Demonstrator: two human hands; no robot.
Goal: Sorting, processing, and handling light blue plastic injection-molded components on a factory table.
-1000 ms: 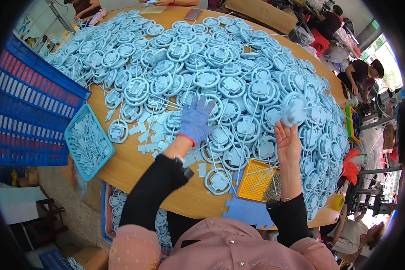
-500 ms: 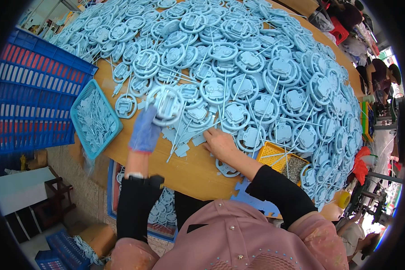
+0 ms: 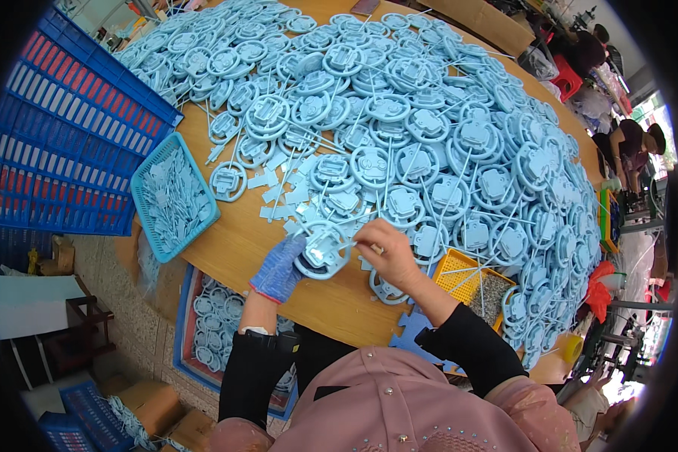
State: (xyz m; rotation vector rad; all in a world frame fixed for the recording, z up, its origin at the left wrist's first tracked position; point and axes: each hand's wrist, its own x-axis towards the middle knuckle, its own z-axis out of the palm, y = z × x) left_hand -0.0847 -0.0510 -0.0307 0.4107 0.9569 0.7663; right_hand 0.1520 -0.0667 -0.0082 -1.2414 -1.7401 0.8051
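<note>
My left hand (image 3: 279, 270), in a blue-grey knit glove, grips the left rim of a round light-blue plastic ring part (image 3: 324, 245) with a moulded centre. The part is held above the near edge of the table. My bare right hand (image 3: 390, 256) is closed in a pinch at the part's right rim; what its fingertips hold, if anything, is too small to make out. Just beyond the held part lie flat light-blue tabs (image 3: 286, 192) and thin sticks. A large heap of similar ring parts (image 3: 429, 135) covers the far and right side of the table.
At the left is a turquoise basket (image 3: 192, 241) of small light-blue pieces, beside stacked blue crates (image 3: 75, 128). A yellow basket (image 3: 450, 275) with small metal bits stands near my right forearm, above a blue foam mat (image 3: 422, 339). Below the table edge, a crate (image 3: 179, 331) holds more parts.
My left hand has brought the ring part nearer and to the right, away from the heap. My right hand has come from the loose pieces to the part's rim.
</note>
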